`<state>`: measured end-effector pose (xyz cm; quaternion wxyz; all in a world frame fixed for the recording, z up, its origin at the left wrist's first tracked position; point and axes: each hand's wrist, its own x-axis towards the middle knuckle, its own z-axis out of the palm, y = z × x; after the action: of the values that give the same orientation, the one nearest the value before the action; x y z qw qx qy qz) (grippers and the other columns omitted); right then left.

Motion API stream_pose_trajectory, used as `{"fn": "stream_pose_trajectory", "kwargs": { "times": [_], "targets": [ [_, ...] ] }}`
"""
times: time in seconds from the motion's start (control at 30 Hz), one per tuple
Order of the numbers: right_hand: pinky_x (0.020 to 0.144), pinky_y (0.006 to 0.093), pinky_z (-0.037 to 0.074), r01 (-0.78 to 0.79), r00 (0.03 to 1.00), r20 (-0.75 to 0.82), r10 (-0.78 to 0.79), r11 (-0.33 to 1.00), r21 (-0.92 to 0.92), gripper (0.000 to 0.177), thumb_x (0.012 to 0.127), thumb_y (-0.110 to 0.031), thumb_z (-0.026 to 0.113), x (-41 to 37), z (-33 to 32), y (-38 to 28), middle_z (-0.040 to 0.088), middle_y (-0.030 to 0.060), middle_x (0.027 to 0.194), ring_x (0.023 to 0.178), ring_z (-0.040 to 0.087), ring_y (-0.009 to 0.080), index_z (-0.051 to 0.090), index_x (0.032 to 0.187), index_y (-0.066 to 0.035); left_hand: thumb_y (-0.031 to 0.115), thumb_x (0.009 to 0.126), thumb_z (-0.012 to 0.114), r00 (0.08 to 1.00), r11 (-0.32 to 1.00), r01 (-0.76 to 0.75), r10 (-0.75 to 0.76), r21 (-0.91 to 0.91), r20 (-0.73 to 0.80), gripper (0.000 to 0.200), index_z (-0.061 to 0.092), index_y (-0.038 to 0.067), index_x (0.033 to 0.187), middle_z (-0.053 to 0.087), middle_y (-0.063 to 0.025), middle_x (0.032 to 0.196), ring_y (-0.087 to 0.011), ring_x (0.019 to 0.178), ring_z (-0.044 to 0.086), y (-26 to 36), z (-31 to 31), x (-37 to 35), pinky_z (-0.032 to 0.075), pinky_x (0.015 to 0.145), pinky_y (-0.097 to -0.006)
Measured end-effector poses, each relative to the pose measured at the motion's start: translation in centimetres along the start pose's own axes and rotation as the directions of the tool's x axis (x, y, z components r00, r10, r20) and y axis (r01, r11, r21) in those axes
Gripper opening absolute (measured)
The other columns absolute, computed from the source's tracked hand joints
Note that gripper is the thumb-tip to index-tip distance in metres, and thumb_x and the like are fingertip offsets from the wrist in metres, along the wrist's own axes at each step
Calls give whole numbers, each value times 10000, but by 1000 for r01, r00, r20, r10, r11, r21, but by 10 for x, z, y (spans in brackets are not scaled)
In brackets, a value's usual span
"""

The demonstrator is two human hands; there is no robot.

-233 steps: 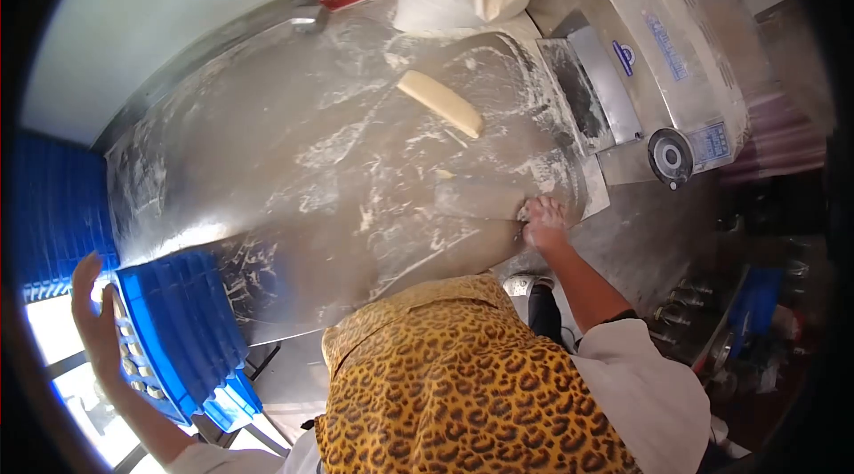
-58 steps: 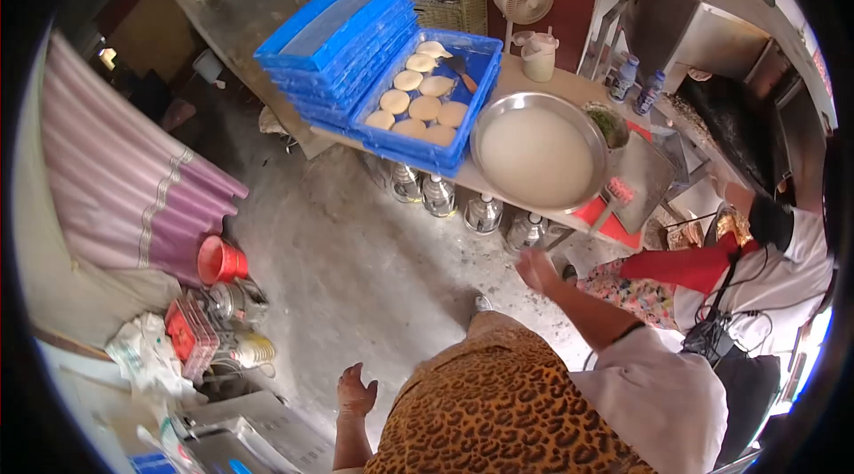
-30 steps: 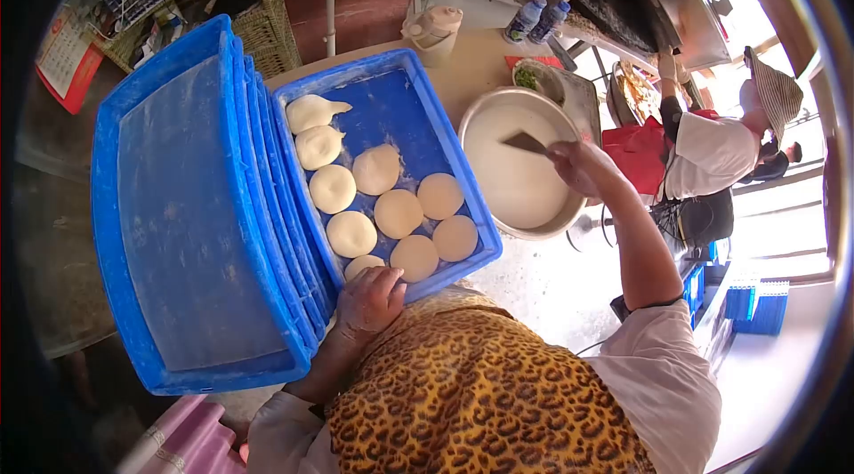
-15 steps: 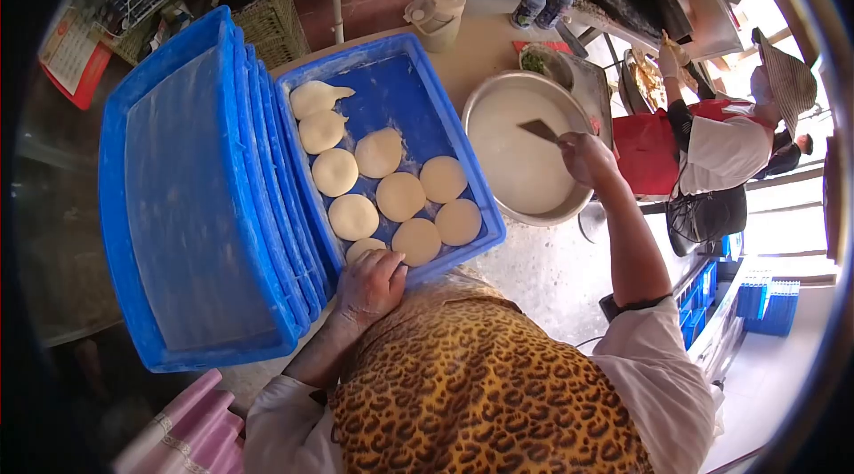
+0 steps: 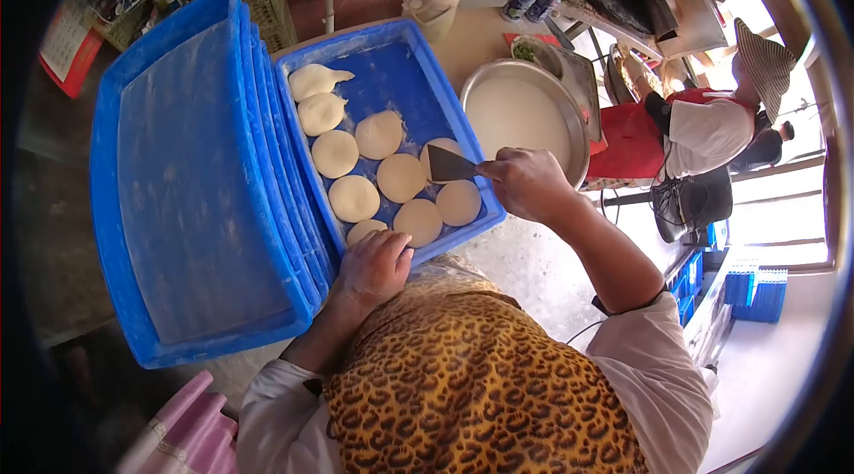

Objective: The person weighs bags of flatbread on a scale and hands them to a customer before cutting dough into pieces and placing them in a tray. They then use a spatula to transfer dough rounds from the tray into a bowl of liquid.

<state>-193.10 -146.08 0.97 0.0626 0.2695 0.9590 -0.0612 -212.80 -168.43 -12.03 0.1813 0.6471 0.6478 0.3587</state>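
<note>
In my right hand [image 5: 531,185] is a scraper [image 5: 451,164] with a dark, flared blade; my fist hides its handle. Its blade covers part of a flattened dough round [image 5: 439,154] by the right side of a blue plastic tray [image 5: 471,140]. Several more dough rounds [image 5: 401,178] lie in this tray, some pulled into a tail at the back left. My left hand [image 5: 377,265] grips the tray's near rim, its fingers curled over the edge beside a partly hidden dough piece [image 5: 365,230].
Left of the tray leans a stack of blue trays [image 5: 200,198]. A metal basin [image 5: 576,123] holding something white stands to the right. Beyond are a jug [image 5: 433,10], two bottles [image 5: 534,0] and a bowl of greens [image 5: 534,54]. A person in a red apron [image 5: 627,140] works at the right.
My right hand has brought the scraper from above the basin leftward and down to the dough in the tray. My left hand stays at the near rim. The view has shifted slightly.
</note>
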Motion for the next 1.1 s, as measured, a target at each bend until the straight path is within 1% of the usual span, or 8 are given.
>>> {"fn": "stream_pose_trajectory", "kwargs": {
  "times": [0.37,0.47,0.57,0.63,0.73,0.83,0.9,1.1],
  "targets": [
    [771,426,592,103,969,244,-47,969,-223,248,825,-109,650,34,-8,-25,721,120,912,865,732,306,778,1037,-123,118,861,738,996,998,-61,60,-18,-68,257,679,17,1090,716,-137,1005,-334,944,692,-3,-2,-4,574,794,-436],
    [772,418,595,167,966,228,-121,967,-192,224,794,-99,691,56,-7,-23,742,121,936,876,741,308,774,1002,-103,119,854,740,997,999,-38,37,-14,-61,259,682,17,1085,718,-138,1002,-334,943,694,-2,-2,-3,575,797,-434],
    [763,417,597,195,961,249,-116,926,-323,178,791,-94,709,102,-14,-36,754,126,939,889,750,304,766,959,-84,123,851,740,998,1000,-6,6,3,-64,250,688,18,1071,718,-139,989,-336,941,694,-1,-4,-1,574,799,-439],
    [746,439,599,138,984,157,-83,917,-375,142,820,-104,691,139,4,-22,757,138,926,908,753,305,757,940,-67,126,851,738,997,1000,1,0,7,-78,240,692,20,1060,718,-140,978,-337,938,694,2,-1,-3,573,799,-444],
    [729,462,597,-9,999,31,16,976,-216,147,858,-134,663,147,-16,-18,749,156,901,902,749,319,748,944,-51,128,852,736,996,1000,-9,10,7,-89,225,699,22,1046,718,-141,966,-338,935,694,-1,0,-2,572,799,-448],
    [720,481,592,-170,984,50,172,984,-50,167,897,-165,624,90,-18,-11,741,172,881,870,740,353,745,943,-59,127,853,735,999,1000,-2,2,0,-54,220,700,23,1044,718,-142,968,-341,935,693,-1,-1,-1,571,803,-448],
    [728,499,583,-144,984,85,157,979,-142,189,938,-193,588,41,-9,-4,733,180,865,847,729,375,743,936,-84,127,854,736,999,1000,-9,9,-11,-38,226,698,25,1052,718,-143,975,-344,934,693,-1,-1,-1,571,805,-450],
    [748,508,565,-315,948,57,314,949,13,188,942,-189,605,-40,-1,-39,731,183,869,842,716,377,765,990,-101,149,874,719,998,1000,-20,21,-11,63,231,687,27,1069,714,-155,1020,-362,960,683,3,-6,2,564,815,-465]
  ]
}}
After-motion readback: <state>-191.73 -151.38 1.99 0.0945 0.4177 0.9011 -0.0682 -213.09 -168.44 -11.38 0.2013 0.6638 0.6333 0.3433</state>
